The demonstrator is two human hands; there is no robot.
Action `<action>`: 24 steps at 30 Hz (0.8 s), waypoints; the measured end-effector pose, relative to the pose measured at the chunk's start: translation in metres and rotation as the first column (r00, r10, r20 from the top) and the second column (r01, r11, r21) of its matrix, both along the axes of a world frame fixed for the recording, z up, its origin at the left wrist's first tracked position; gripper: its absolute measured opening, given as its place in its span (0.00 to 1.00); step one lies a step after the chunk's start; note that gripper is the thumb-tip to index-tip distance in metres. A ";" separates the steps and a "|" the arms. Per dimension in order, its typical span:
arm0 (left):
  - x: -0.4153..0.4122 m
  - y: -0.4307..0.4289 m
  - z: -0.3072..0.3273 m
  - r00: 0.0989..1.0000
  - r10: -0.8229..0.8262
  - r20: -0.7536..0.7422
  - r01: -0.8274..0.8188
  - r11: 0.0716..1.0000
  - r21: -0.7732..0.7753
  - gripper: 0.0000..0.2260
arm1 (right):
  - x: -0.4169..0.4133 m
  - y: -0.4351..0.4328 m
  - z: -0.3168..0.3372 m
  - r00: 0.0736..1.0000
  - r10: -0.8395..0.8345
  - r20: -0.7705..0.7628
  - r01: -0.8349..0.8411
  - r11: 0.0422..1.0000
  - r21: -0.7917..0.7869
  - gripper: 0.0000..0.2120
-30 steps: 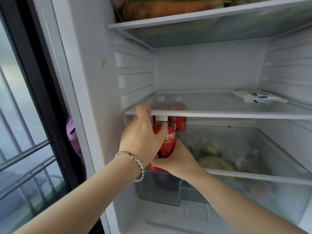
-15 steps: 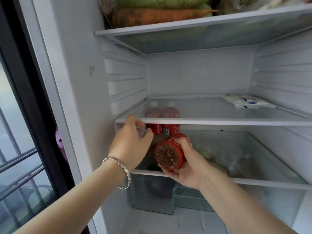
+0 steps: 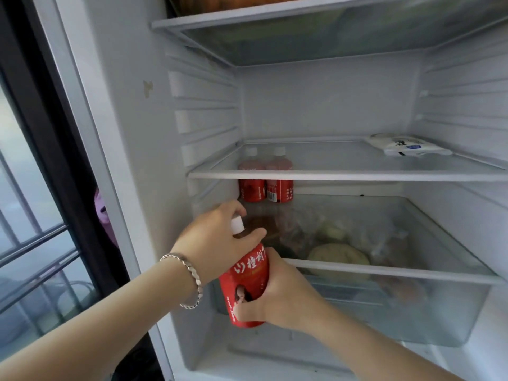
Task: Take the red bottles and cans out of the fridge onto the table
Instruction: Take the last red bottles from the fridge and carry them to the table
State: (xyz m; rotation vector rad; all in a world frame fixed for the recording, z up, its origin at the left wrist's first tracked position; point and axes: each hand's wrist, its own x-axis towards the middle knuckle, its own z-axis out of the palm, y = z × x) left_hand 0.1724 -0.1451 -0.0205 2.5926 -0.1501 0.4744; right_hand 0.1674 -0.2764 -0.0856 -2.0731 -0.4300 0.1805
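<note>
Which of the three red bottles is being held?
The front bottle, tilted: the right hand grips its body, the left hand its neck. The two back bottles stand untouched at the rear.
</note>
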 end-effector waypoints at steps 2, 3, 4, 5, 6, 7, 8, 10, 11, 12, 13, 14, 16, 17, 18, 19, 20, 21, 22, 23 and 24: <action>-0.001 0.002 0.001 0.999 0.034 -0.009 -0.033 0.998 0.058 0.13 | -0.004 0.002 0.001 0.990 0.024 0.137 -0.012 0.996 -0.088 0.28; 0.000 0.003 0.002 0.999 0.037 -0.010 -0.037 0.998 0.060 0.14 | -0.005 0.002 0.003 0.983 0.047 0.177 -0.025 0.992 -0.121 0.28; 0.000 0.005 0.003 0.999 0.040 -0.002 -0.040 0.997 0.072 0.16 | -0.006 0.000 0.007 0.979 0.094 0.182 -0.066 0.986 -0.152 0.29; 0.000 0.007 0.005 0.999 0.043 0.012 -0.044 0.995 0.089 0.17 | -0.006 -0.003 0.013 0.975 0.168 0.148 -0.139 0.973 -0.186 0.30; -0.001 0.007 0.007 0.999 0.048 0.024 -0.050 0.994 0.100 0.18 | -0.003 -0.008 0.019 0.963 0.258 0.083 -0.234 0.947 -0.220 0.30; -0.001 0.008 0.010 0.998 0.053 0.031 -0.056 0.993 0.102 0.18 | 0.003 -0.013 0.027 0.940 0.340 0.012 -0.327 0.913 -0.242 0.29; -0.001 0.008 0.011 0.998 0.054 0.040 -0.058 0.993 0.098 0.17 | 0.010 -0.018 0.034 0.916 0.399 -0.033 -0.395 0.887 -0.239 0.27; 0.001 0.008 0.014 0.997 0.065 0.043 -0.069 0.994 0.090 0.17 | 0.030 -0.024 0.043 0.932 0.363 -0.005 -0.358 0.918 -0.171 0.21; 0.003 0.008 0.015 0.997 0.068 0.036 -0.071 0.994 0.081 0.17 | 0.042 -0.024 0.043 0.962 0.270 0.044 -0.263 0.957 -0.121 0.18; 0.005 0.008 0.015 0.997 0.067 0.024 -0.069 0.996 0.064 0.17 | 0.055 -0.021 0.043 0.985 0.150 0.091 -0.141 0.985 -0.098 0.17; 0.008 0.008 0.015 0.998 0.065 0.009 -0.066 0.997 0.046 0.17 | 0.069 -0.017 0.041 0.993 0.025 0.120 -0.014 0.996 -0.091 0.16; 0.010 0.007 0.015 0.998 0.062 -0.005 -0.062 0.998 0.032 0.16 | 0.085 -0.011 0.038 0.989 -0.087 0.122 0.098 0.992 -0.083 0.15; 0.015 0.005 0.014 0.998 0.052 -0.027 -0.052 0.999 0.015 0.16 | 0.119 0.000 0.030 0.967 -0.241 0.083 0.247 0.967 -0.070 0.10; 0.018 0.005 0.014 0.998 0.049 -0.027 -0.049 0.999 0.014 0.16 | 0.138 0.003 0.025 0.954 -0.293 0.063 0.297 0.952 -0.073 0.13; 0.021 0.005 0.013 0.998 0.049 -0.027 -0.048 0.999 0.012 0.16 | 0.156 0.005 0.019 0.941 -0.336 0.042 0.338 0.937 -0.089 0.20; 0.023 0.006 0.012 0.998 0.048 -0.027 -0.048 0.999 0.003 0.16 | 0.176 0.005 0.013 0.926 -0.376 0.035 0.378 0.922 -0.090 0.29; 0.025 0.006 0.009 0.999 0.050 -0.015 -0.050 0.999 -0.011 0.15 | 0.192 0.004 0.008 0.907 -0.419 0.036 0.421 0.903 -0.081 0.39; 0.027 0.007 0.006 0.999 0.054 0.004 -0.054 0.998 -0.017 0.15 | 0.205 0.003 0.005 0.888 -0.459 0.028 0.459 0.886 -0.066 0.46; 0.028 0.008 0.003 0.998 0.057 0.024 -0.056 0.998 -0.017 0.16 | 0.214 0.002 0.004 0.868 -0.497 0.004 0.496 0.867 -0.048 0.49; 0.030 0.009 0.000 0.997 0.058 0.044 -0.057 0.998 -0.023 0.16 | 0.220 0.000 0.005 0.847 -0.531 -0.019 0.530 0.847 -0.032 0.50; 0.031 0.009 -0.001 0.996 0.060 0.060 -0.058 0.998 -0.034 0.16 | 0.223 -0.001 0.009 0.833 -0.551 -0.046 0.551 0.834 -0.023 0.51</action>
